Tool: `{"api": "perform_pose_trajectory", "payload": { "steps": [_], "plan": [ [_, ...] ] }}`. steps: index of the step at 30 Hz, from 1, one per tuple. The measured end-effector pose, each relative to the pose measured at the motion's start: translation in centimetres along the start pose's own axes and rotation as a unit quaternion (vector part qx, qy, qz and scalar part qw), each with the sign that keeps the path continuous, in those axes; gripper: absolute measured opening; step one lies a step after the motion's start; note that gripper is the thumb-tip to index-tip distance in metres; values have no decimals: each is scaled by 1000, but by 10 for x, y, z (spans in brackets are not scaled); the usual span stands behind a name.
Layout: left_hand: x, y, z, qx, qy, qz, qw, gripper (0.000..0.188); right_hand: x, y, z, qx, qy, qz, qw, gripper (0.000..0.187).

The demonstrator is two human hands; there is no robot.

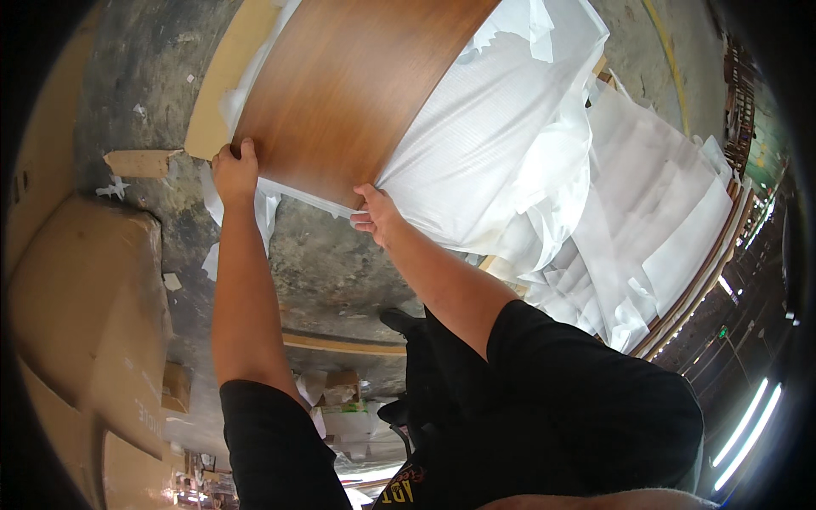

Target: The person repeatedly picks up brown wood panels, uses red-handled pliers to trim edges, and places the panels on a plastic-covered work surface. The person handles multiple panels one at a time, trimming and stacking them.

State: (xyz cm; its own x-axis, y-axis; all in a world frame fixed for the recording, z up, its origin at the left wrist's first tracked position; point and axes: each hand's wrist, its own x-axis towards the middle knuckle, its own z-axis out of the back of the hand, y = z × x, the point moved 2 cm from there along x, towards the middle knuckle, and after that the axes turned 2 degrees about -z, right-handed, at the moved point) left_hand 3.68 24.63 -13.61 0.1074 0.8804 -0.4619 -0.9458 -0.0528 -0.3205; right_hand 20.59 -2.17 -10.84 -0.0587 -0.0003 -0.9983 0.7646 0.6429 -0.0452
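Observation:
A brown wood-grain panel (340, 93) stretches away from me at the top of the view, lying over white foam sheeting (476, 144). My left hand (235, 172) grips the panel's near left corner, with the thumb on its top face and the other fingers out of sight at the edge. At the near right corner, my right hand (376, 215) holds the edge, its thumb on top and its fingers curled below. White wrapping shows along the near edge between both hands. A tan board (223, 76) runs beneath, along the panel's left side.
Large cardboard boxes (85, 289) stand to the left. On the right is a stack of panels covered with white sheets (654, 212). Cardboard scrap (140, 163) and torn wrapping litter the grey concrete floor (323, 255). A wooden strip (340, 343) lies near my feet.

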Motion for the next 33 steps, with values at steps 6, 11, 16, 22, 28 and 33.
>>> {"api": "perform_pose_trajectory", "payload": {
  "steps": [6,11,16,22,28,33],
  "plan": [
    [3,-4,0,14,22,23,999,75,6,-5,6,-7,0,29,1000,82],
    [-11,-7,21,-96,-18,58,994,72,-20,-13,1,9,51,80,995,85],
    [-34,-10,75,-324,184,88,924,72,-62,5,29,-35,78,45,995,93],
    [-101,-54,129,-414,144,-25,898,66,-78,202,93,56,148,280,947,86],
    [-301,-177,228,-307,-89,-167,933,36,-109,233,121,148,25,227,962,79],
    [-510,-181,373,-279,-97,-233,927,26,-188,178,133,100,-3,240,966,76]
  ]
}}
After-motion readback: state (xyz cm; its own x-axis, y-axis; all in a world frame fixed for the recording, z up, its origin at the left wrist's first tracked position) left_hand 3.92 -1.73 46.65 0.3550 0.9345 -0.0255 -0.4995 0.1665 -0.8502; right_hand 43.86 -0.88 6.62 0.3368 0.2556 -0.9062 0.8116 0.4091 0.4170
